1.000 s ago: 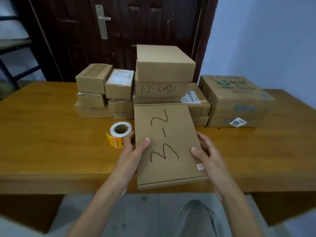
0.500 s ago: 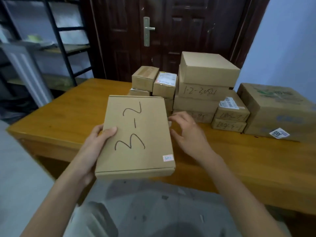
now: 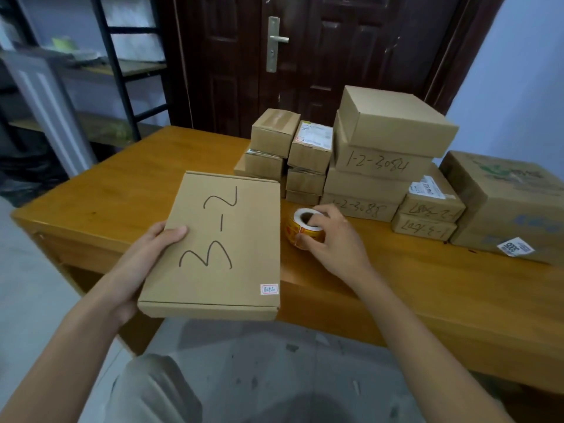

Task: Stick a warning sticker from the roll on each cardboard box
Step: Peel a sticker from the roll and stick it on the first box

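Gripping the orange-and-white sticker roll (image 3: 305,228) now, my right hand (image 3: 331,239) having left the flat brown "3-2" cardboard box (image 3: 218,242); my left hand (image 3: 143,261) alone holds it, just left. Peeling comes next.

One head-worn camera looks forward and down, close over the wooden table (image 3: 122,190) edge.

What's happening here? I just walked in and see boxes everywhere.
A person is labelling boxes. The left hand holds a flat box marked 3-2 over the table's edge, while the right hand grips the sticker roll on the table. No warning sticker shows on that box yet.
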### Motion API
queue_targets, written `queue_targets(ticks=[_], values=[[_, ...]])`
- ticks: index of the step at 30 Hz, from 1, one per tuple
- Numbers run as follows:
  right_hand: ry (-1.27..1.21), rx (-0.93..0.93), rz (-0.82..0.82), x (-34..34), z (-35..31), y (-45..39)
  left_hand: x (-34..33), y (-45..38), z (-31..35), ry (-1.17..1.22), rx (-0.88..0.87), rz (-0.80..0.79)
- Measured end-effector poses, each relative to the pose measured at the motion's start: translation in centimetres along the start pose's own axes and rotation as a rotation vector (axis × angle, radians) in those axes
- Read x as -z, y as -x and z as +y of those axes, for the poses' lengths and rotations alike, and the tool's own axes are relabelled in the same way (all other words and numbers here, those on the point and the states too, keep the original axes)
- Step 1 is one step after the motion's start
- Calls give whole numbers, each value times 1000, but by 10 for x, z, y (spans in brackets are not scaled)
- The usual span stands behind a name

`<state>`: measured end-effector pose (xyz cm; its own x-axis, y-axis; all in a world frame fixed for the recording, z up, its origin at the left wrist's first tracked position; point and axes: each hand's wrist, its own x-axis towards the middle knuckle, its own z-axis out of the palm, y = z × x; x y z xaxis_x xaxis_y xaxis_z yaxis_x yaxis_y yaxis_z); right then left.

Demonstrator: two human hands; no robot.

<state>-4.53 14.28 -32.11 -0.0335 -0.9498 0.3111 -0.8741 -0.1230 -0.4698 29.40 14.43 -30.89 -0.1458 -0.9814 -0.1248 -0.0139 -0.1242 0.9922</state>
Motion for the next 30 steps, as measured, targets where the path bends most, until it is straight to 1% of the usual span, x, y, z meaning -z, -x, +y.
queue_targets(ticks=[4, 7, 9, 13, 16, 18, 20, 22, 24, 28, 30], values=[[-185, -139, 56, 14, 16, 17, -11, -23, -8, -2, 33, -28], [-396, -254, 125, 35, 38, 33, -30, -43, -17, 17, 73, -83], [-553, -338, 177, 51, 52, 45, -54, -51, -16, 5, 81, -113], [-741, -439, 277, 83, 83, 70, -112, -55, -1, 33, 145, -172], [-813, -451, 349, 103, 100, 87, -159, -40, 5, -1, 132, -178], [-820, -460, 350, 113, 106, 95, -184, -27, 8, -34, 107, -185], [-890, -480, 344, 120, 111, 101, -201, -19, 12, -47, 80, -174], [-957, -482, 331, 126, 109, 106, -211, -19, 14, -78, 58, -149], [-974, -466, 304, 130, 104, 109, -214, -20, 12, -117, 45, -130], [-1026, -390, 245, 134, 90, 112, -215, -17, 7, -181, -1, -91], [-1010, -345, 213, 133, 84, 112, -215, -15, 7, -251, -41, -101]])
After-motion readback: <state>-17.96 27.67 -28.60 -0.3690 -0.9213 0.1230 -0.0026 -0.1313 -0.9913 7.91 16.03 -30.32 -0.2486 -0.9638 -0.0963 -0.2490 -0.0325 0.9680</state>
